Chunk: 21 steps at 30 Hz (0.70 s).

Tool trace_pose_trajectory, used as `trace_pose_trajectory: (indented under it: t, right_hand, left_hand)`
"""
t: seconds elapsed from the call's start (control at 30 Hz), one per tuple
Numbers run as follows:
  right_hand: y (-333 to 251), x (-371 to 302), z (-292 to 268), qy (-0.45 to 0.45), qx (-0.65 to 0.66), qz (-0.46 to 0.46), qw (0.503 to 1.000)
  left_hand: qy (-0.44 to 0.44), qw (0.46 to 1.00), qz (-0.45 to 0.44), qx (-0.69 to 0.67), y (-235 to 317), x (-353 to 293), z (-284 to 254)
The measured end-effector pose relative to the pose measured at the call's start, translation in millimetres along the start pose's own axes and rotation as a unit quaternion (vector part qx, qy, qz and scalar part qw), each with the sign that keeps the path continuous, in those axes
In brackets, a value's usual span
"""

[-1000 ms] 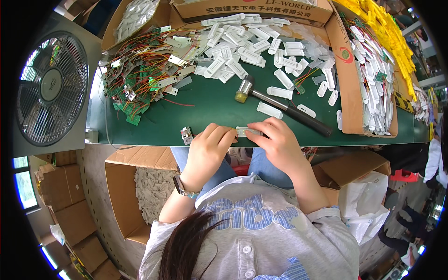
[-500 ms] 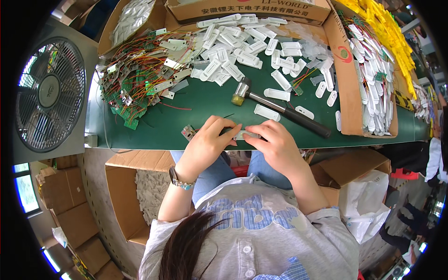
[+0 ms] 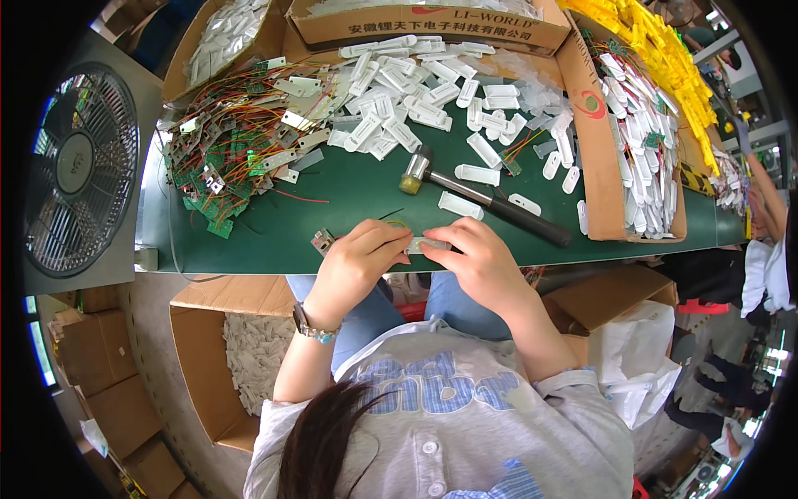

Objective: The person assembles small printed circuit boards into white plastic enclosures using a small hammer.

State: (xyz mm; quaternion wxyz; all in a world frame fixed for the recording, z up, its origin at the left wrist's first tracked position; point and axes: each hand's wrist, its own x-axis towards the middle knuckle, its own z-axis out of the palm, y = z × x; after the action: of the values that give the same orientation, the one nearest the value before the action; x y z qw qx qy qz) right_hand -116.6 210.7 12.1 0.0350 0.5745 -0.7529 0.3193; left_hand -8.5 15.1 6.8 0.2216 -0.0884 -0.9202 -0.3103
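Close to the table's near edge, my left hand (image 3: pixel 359 259) and my right hand (image 3: pixel 475 254) pinch a small white plastic casing (image 3: pixel 424 244) between them, one at each end. Fingers cover much of the casing. Beside my left hand's knuckles sits a small metal-plated board (image 3: pixel 322 241); whether it joins the casing by wires is hidden. A short yellow wire curves above the left fingertips. Beyond the hands lies a mallet (image 3: pixel 416 170) with a dark handle and a yellowish face. A loose white casing (image 3: pixel 460 205) rests between it and my right hand.
Many white casings (image 3: pixel 391 100) are heaped at the back, with wired green circuit boards (image 3: pixel 241 158) piled to their left. A cardboard box (image 3: pixel 592 125) of wired strips stands right. A fan (image 3: pixel 79 166) is at far left. Below the table sits an open carton (image 3: pixel 199 358).
The whole view has shifted slightly left. Both hands stay on the casing, with the right fingers moved a little along it. A yellow wire now shows above the left fingertips.
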Motion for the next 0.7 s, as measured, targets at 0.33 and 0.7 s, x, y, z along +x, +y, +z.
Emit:
trace_pose_trajectory:
  t: [0.33,0.7]
  right_hand:
    - [6,8,-10,-0.046,0.0,-0.03,0.998]
    - [132,40,-78,0.048,-0.31,0.169,0.934]
  left_hand:
    - [0.007,0.998,0.036,0.049,3,4,-1]
    - [0.008,0.999,0.027,0.025,2,2,0]
